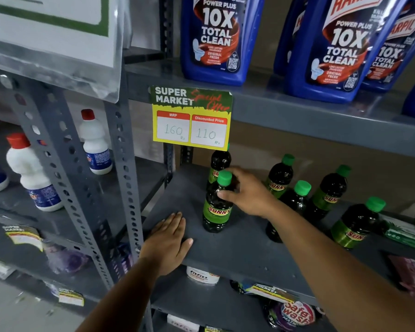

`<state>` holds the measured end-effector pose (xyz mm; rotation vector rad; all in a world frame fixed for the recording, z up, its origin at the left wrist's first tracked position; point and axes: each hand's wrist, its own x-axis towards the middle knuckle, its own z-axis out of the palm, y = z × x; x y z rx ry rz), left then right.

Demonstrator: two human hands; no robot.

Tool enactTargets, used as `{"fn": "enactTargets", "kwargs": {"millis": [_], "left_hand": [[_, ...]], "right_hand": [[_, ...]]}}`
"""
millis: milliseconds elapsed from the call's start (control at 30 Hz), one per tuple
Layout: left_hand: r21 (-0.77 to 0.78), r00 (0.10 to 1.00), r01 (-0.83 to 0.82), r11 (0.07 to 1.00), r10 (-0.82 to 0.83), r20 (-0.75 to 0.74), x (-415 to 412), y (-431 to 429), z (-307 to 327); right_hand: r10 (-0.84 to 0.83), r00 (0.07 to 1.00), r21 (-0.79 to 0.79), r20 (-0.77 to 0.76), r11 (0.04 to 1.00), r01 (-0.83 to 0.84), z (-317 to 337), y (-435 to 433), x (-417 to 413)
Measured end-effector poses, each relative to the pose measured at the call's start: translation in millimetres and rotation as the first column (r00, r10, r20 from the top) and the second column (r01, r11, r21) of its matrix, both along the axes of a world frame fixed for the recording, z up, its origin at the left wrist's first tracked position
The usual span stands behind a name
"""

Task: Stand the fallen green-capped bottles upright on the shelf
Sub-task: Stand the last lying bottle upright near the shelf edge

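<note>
Several dark bottles with green caps and green "SUNNY" labels stand upright on the grey shelf [237,250]. My right hand [247,192] grips the neck of the front-left bottle [217,209], which stands upright near the shelf's left end. Right behind it a second bottle [220,161] has its cap hidden by the price tag. More bottles stand to the right: one at the back [279,176], one partly hidden by my right forearm [297,200], another [331,190] further right and one nearest the front edge [357,224]. My left hand [168,243] rests flat, fingers spread, on the shelf's front-left corner.
A yellow price tag [192,118] hangs from the shelf above, which carries big blue cleaner bottles [216,39]. White bottles with red caps [31,171] stand in the left rack. A perforated upright post [127,178] borders the shelf on the left. Packets [295,312] lie on the shelf below.
</note>
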<state>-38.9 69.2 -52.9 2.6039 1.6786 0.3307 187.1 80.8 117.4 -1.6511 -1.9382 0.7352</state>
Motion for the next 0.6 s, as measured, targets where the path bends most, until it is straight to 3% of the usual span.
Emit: {"fn": "enactTargets", "kwargs": {"millis": [133,333,467,600], "left_hand": [[-0.003,1.000,-0.002,1.000,0.002,-0.011,0.7,-0.4,1.2],[-0.007,1.000,-0.007,1.000,0.007,-0.006,2.7,-1.1,1.7],[-0.014,1.000,-0.016,1.000,0.016,0.010,1.8,-1.2,0.8],[-0.004,0.999,-0.010,1.000,0.010,0.040,0.2,-1.9,1.4]], "right_hand": [[-0.044,0.994,0.059,-0.097,0.997,0.050,-10.4,1.9,-3.5],[-0.062,0.994,0.125,-0.090,0.989,0.073,-19.4,-2.0,-6.9],[-0.084,0.969,0.020,-0.231,0.996,0.091,-45.6,-14.9,-4.0],[-0.153,0.957,-0.024,-0.246,0.988,0.152,-74.9,-17.9,-7.8]]}}
